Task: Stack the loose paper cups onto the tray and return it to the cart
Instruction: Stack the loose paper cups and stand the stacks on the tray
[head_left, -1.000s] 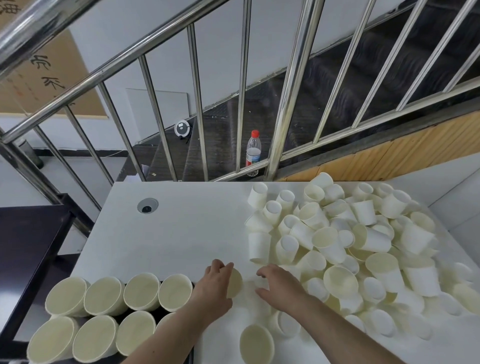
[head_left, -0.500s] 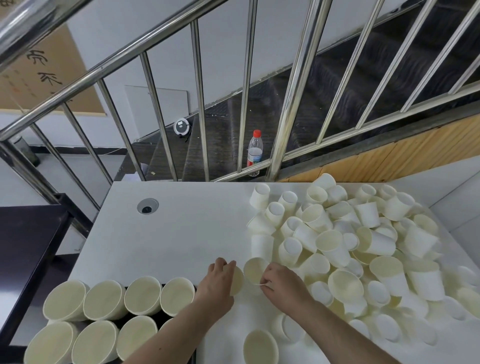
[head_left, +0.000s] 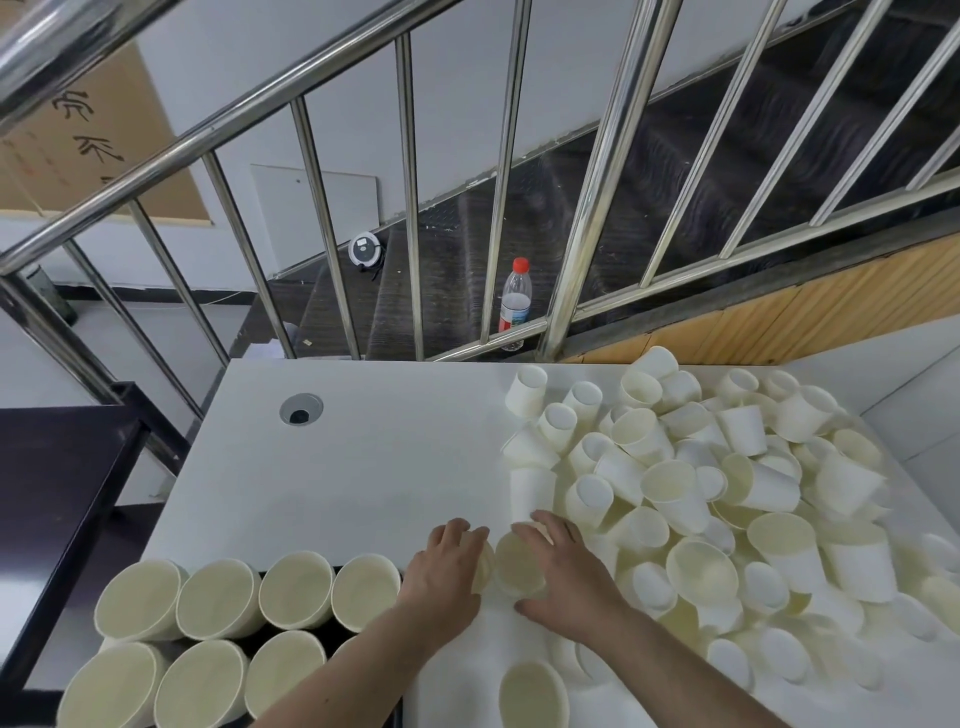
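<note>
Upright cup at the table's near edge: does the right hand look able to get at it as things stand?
Probably yes. The upright cup stands alone on bare table just below the right hand, nothing between them; but that hand already grips another cup.

brown wall board (head_left: 88, 135) with large dark brush characters, not legible, bottle label (head_left: 514, 314) print too small

Only two forearms and hands of the person show, entering from the lower edge. Both forearms are bare to the frame's edge, with no sleeve or cuff over them. The left hand (head_left: 441, 569) and right hand (head_left: 563, 577) wear no gloves. The fingers (head_left: 550, 525) carry no rings, and the wrists no watch or band (as far as the backs show).
</note>
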